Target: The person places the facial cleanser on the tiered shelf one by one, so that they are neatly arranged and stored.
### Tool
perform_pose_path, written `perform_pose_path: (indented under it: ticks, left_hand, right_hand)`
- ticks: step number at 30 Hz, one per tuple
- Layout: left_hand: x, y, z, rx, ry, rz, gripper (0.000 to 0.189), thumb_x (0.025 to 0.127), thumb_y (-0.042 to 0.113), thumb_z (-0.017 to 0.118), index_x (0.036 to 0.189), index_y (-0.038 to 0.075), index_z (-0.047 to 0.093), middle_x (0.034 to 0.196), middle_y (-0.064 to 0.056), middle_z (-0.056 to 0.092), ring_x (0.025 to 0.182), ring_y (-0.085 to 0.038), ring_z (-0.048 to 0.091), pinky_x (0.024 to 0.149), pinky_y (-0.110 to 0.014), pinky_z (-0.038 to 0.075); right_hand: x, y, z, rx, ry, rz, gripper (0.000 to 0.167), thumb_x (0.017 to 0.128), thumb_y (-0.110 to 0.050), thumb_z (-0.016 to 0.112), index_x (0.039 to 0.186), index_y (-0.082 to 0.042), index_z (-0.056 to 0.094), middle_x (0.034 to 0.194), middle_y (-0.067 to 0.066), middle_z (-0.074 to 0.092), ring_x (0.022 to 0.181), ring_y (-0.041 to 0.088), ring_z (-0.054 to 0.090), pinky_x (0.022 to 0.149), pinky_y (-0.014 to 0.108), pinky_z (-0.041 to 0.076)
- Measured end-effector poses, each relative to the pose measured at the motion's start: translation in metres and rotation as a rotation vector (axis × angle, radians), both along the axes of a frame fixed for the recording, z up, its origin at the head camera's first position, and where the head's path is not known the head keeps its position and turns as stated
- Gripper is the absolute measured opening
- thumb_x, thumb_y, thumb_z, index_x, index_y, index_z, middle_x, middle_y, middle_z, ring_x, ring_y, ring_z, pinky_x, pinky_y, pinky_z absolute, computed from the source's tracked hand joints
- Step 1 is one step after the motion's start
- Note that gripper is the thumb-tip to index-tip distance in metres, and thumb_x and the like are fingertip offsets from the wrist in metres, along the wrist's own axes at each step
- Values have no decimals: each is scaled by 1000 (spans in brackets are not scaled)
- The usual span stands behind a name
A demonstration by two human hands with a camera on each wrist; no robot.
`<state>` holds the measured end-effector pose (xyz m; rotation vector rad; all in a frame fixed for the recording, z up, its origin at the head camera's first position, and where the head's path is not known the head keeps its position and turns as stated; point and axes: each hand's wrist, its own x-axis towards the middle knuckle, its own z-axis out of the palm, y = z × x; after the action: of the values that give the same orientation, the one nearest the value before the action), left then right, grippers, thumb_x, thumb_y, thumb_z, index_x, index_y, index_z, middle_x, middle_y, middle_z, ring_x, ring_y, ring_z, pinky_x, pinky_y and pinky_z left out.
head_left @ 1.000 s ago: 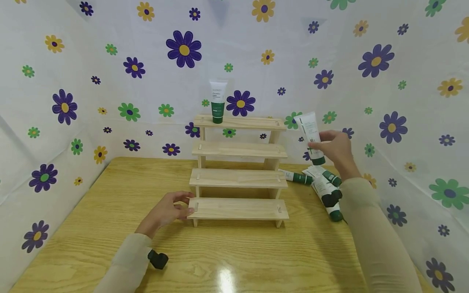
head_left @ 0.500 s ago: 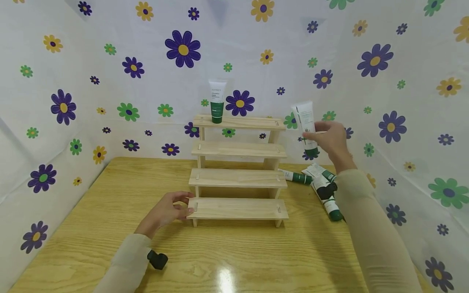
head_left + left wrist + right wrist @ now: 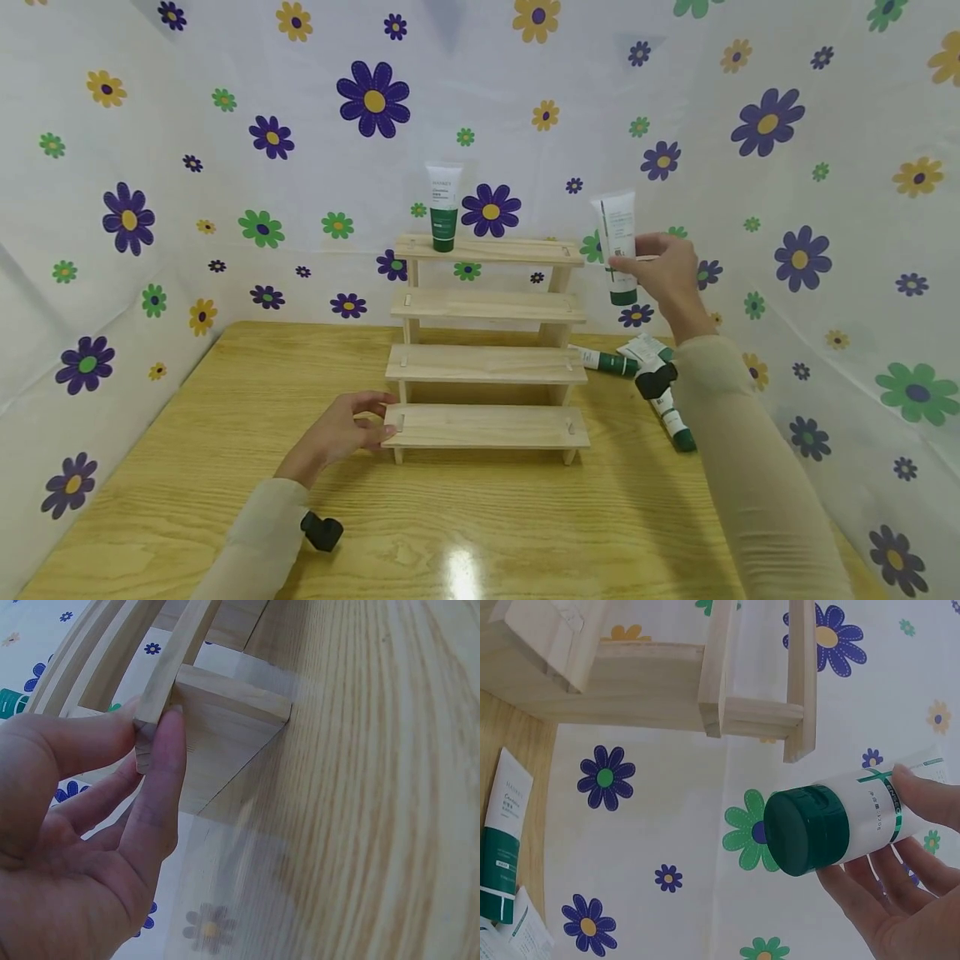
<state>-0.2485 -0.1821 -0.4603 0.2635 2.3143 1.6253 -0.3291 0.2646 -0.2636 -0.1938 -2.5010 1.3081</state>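
Note:
My right hand [image 3: 666, 271] grips a white squeeze tube [image 3: 618, 233] with a dark green cap, cap down, in the air just right of the top step. In the right wrist view the tube's green cap [image 3: 806, 829] points toward the shelf, thumb on one side and fingers on the other. A four-step wooden display shelf [image 3: 487, 427] stands on the table. My left hand [image 3: 341, 433] pinches the left end of its lowest step; the left wrist view shows thumb and finger on the board's end [image 3: 154, 724]. A similar tube [image 3: 444, 208] stands upright on the top step, toward the left.
Several more tubes lie on the table right of the shelf, one tube [image 3: 609, 362] close by its side and another tube [image 3: 675, 423] partly behind my right sleeve. A flower-printed white cloth [image 3: 300, 167] surrounds the wooden table [image 3: 480, 525] at the back and sides.
My right hand has lifted the tube upward and a little to the left, turning it more upright. The left hand stays on the lowest step.

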Motion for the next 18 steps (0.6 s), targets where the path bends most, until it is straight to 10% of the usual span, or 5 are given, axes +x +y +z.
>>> perform_pose_path:
  ticks: [18]
  left_hand:
    - [-1, 0, 0, -3, 7, -12, 54, 94, 12, 76, 143, 2, 55, 127, -22, 59, 92, -19, 69, 82, -39, 65]
  right_hand:
    - [-11, -24, 12, -11, 75, 22, 58, 93, -29, 78, 141, -4, 58, 144, 18, 60, 129, 34, 58, 112, 50, 51]
